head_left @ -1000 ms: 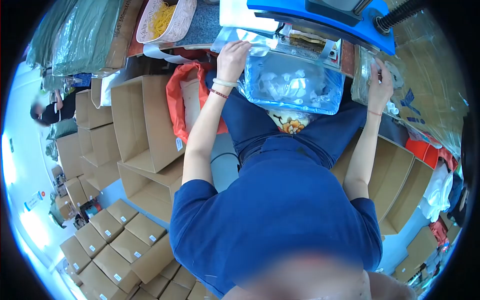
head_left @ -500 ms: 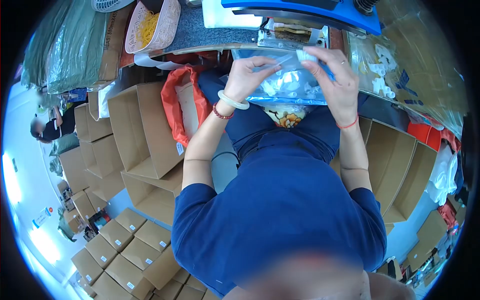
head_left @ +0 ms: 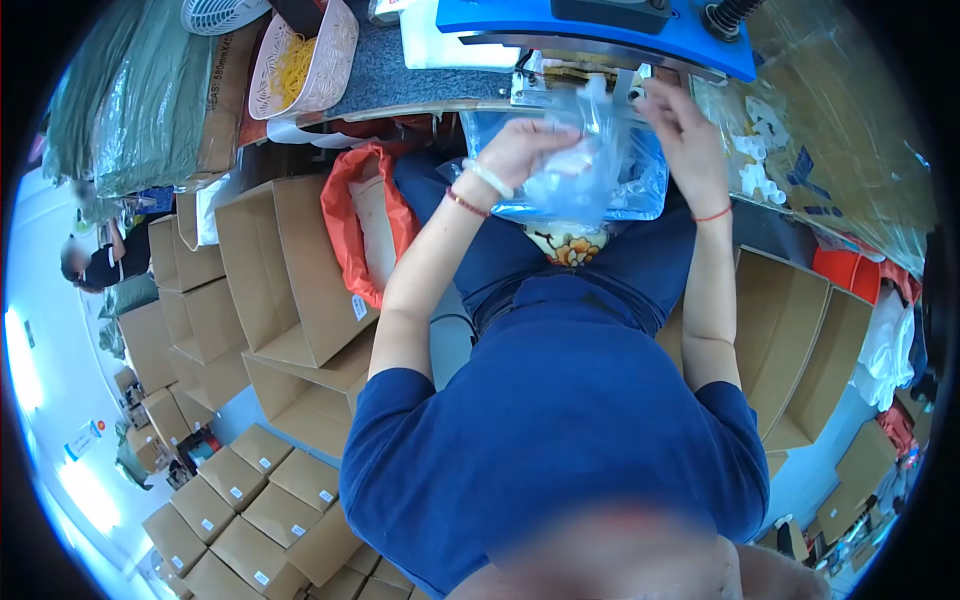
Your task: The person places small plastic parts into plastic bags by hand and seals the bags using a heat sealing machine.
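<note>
My left hand (head_left: 522,153) is closed on a clear plastic bag (head_left: 590,180), which hangs over my lap and is smeared by motion. Something whitish shows through the bag, but its kind cannot be made out. My right hand (head_left: 688,140) is raised to the right of the bag, fingers apart and loosely bent, with nothing visible in them. Its fingertips are close to the metal fixture (head_left: 560,75) under a blue press (head_left: 600,22). Below the bag, a blue plastic-lined tray (head_left: 650,205) with clear pieces lies across my lap.
White plastic parts (head_left: 760,180) lie on the bench at right. A pink basket (head_left: 345,50) with yellow rubber bands stands at upper left. An orange bag (head_left: 345,215), open cartons (head_left: 290,270) and stacked boxes (head_left: 245,540) surround me. Another person (head_left: 100,260) is far left.
The white ribbed piece no longer shows in my right hand, which has opened and moved slightly right. My left hand has shifted right and lower, and the clear bag now hangs spread out from it.
</note>
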`<state>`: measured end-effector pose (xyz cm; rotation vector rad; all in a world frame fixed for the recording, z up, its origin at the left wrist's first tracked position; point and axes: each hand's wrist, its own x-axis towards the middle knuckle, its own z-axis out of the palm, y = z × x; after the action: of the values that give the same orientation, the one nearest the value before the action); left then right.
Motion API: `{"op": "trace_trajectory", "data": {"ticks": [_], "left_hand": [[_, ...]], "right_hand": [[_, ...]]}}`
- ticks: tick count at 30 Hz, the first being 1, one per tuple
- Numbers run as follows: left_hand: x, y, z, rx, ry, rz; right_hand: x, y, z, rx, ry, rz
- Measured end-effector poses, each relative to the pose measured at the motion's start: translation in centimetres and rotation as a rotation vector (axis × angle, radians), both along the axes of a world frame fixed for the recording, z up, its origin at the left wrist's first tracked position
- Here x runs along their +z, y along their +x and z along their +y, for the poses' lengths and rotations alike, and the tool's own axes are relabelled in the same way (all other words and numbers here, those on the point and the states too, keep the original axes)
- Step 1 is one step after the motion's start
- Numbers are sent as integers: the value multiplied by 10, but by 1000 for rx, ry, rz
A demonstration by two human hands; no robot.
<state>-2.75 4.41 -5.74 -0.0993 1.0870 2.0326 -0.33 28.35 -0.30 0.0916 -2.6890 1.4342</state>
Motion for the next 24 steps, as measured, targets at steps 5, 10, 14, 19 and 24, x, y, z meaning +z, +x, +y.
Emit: {"op": "trace_trajectory", "data": {"ticks": [5,10,14,19,24], "left_hand": [[-7,-31,14,112,-25,-21],[-10,-25,12,97,-11,-29],[-16,-50,-37,173,-573,625],[-28,-134,-78,404,-1247,1413],[-60,-138,-80,-10,-1982,1502]], "right_hand": [[-10,10,59,-332,477,244],[-59,-27,77,-571,1153,73],[-93,-34,94,-365,775,292],[-77,-41,82,-432,980,229],[-81,-27,100,-317,898,283]]}}
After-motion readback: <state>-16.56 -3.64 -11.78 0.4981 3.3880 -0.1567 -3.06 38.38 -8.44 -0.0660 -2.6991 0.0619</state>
